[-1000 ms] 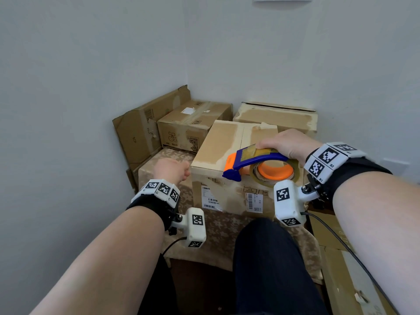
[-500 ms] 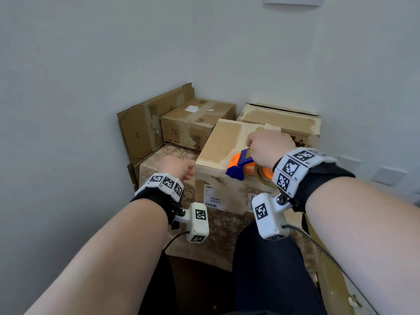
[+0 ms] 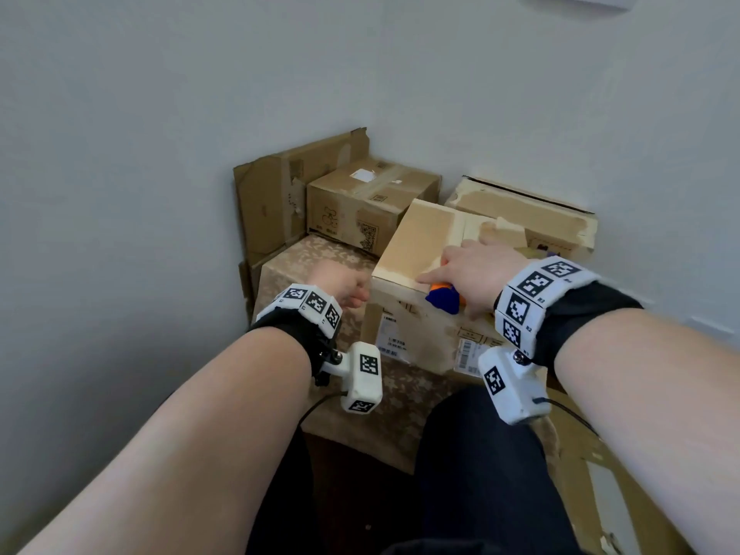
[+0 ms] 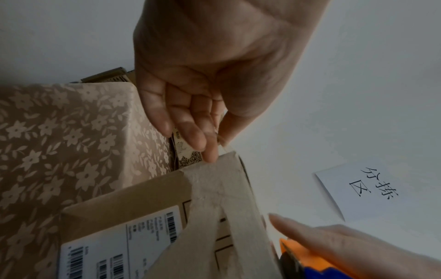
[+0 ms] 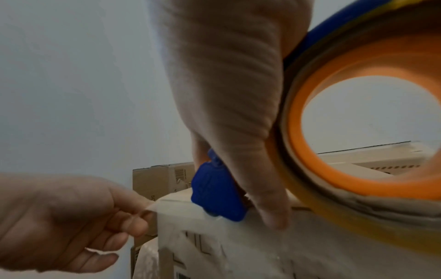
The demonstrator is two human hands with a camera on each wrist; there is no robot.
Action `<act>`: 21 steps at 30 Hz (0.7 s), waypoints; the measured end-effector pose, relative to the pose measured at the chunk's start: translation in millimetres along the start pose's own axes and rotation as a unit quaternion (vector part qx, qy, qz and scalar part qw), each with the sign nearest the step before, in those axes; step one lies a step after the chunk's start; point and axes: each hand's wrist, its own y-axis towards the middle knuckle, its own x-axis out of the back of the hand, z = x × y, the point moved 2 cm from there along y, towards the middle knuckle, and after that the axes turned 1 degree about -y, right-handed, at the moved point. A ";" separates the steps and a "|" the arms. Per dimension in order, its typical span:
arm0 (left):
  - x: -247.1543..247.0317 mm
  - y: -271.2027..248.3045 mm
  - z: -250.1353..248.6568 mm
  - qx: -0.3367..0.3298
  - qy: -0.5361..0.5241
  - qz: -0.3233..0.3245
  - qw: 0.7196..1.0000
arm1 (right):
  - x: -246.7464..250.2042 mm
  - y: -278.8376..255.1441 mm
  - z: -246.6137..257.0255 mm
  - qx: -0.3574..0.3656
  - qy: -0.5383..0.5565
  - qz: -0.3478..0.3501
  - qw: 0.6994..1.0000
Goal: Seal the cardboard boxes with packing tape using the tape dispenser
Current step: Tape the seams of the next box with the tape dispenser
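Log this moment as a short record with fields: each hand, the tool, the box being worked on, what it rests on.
left hand: pinches a loose tape end at the box's near corner
right hand: grips the tape dispenser, index finger extended
tape dispenser: blue and orange, at the near top edge of the box
box: cardboard, shipping labels on its front
support: floral-patterned surface
tape roll: orange core
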 end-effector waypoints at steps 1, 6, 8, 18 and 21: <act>0.3 -0.5 0.5 0.002 0.002 0.007 1.000 | 0.0 2.9 0.4 0.001 0.002 0.014 1.000; 1.5 2.2 5.6 0.013 -0.009 0.037 0.999 | -0.3 13.0 -1.3 0.008 0.021 0.054 0.998; 1.6 4.8 7.9 0.014 -0.009 0.043 0.999 | -0.6 16.3 -0.5 0.006 0.025 0.065 0.998; 7.2 6.9 12.4 0.017 0.121 0.089 0.988 | -3.6 26.3 2.6 -0.003 0.059 0.067 0.996; 11.2 14.5 18.1 0.010 0.049 0.061 0.997 | -3.4 29.0 2.0 -0.004 0.061 0.068 0.996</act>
